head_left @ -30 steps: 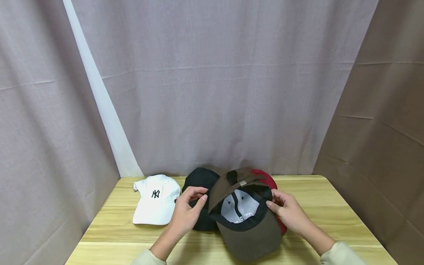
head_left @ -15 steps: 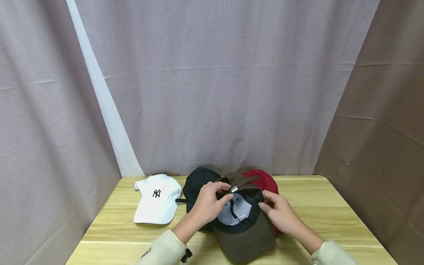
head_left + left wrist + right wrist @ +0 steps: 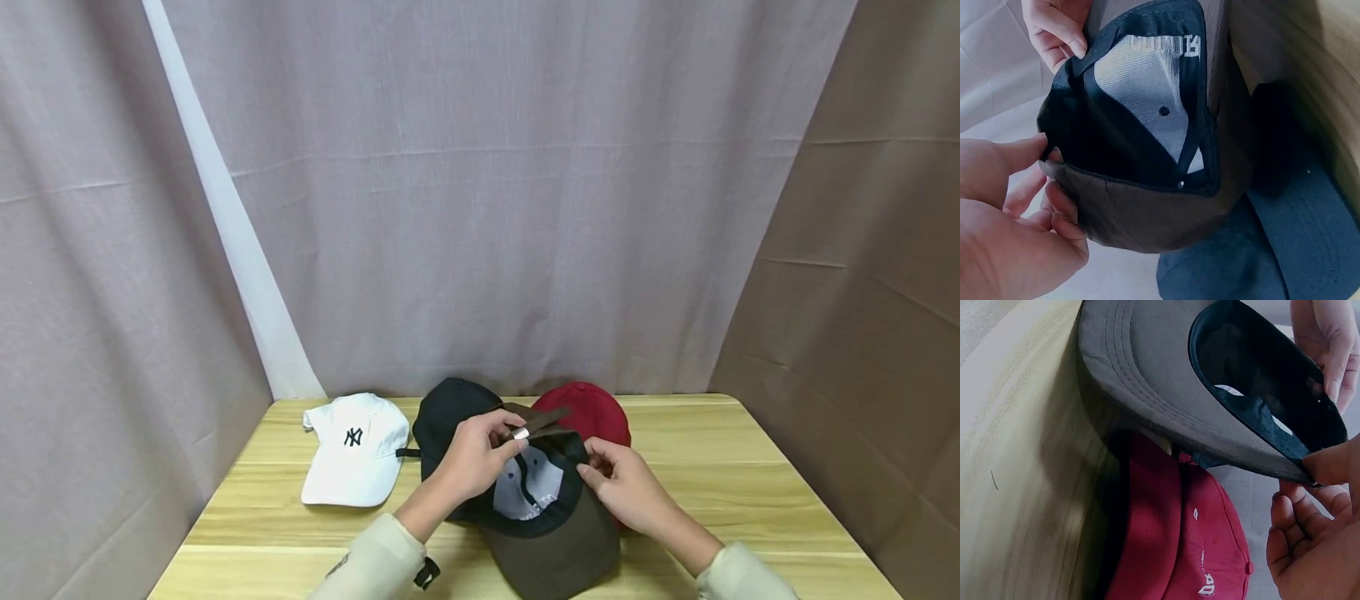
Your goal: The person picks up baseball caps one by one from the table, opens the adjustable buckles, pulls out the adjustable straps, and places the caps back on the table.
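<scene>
A brown baseball cap (image 3: pixel 558 554) is held with its hollow side facing me and its brim pointing down toward the table's front. Its lining is black with a pale grey panel. My left hand (image 3: pixel 476 458) pinches the cap's back edge beside the strap and its metal buckle (image 3: pixel 521 433). On the other side my right hand (image 3: pixel 626 487) pinches the rim between thumb and fingers, as the right wrist view also shows. Behind it, partly covered, are a black cap (image 3: pixel 453 408) on the left and a red cap (image 3: pixel 588 408) on the right.
A white cap (image 3: pixel 352 458) with a dark NY emblem lies at the left of the wooden table (image 3: pixel 720 467). A black strap (image 3: pixel 408 452) sticks out between it and the black cap. Grey curtains (image 3: pixel 480 208) enclose the back and sides.
My left hand has moved right and taken hold of the brown cap's back edge. The brown cap and my right hand have shifted left, showing more of the red cap.
</scene>
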`<state>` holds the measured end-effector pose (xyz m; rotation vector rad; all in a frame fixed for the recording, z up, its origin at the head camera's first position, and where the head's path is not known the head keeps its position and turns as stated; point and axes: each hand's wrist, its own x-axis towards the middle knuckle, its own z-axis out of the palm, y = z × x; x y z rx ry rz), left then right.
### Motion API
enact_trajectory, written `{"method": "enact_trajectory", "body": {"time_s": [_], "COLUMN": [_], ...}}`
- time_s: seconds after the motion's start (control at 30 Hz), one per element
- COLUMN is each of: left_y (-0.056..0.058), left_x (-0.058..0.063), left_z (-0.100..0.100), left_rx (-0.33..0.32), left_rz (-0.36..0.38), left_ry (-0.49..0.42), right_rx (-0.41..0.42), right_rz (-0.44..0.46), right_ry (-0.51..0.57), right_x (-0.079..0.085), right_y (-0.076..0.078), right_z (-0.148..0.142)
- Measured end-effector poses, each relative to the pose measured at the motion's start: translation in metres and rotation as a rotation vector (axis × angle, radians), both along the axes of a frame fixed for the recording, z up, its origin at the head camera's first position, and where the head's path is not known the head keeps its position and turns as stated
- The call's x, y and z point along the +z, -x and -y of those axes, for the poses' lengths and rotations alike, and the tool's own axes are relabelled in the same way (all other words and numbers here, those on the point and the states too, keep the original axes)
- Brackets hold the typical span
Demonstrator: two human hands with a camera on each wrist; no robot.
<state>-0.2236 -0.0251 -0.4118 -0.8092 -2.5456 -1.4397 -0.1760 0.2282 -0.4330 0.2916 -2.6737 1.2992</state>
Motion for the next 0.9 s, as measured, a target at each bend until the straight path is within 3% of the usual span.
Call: {"method": "enact_trajectory", "body": {"time_s": [0.17,0.43,0.7,0.9], "left_y": [0.001,-0.004,-0.006,-0.005], "left_x": [-0.003,-0.005,-0.005,-0.007], "left_z": [0.003,0.003,0.000,-0.005], "left_rx": [-0.018,-0.057,-0.125,-0.153], "left_rz": [0.009,-0.010,0.064,0.142], "left_ry": [-0.045,-0.084,-0.089,-0.167], "right_rx": [-0.016,-0.125,-0.005,0.033], "right_rz": [-0.025,-0.244,-0.524,-0.667], "right_ry": [-0.057,-0.187,-0.226,-0.288], "right_x": [0.001,0.012,0.014,0.010], "right_y": [0.001,0.000,0.005,0.012], "right_z": [0.001,0.013,0.032,0.041]}}
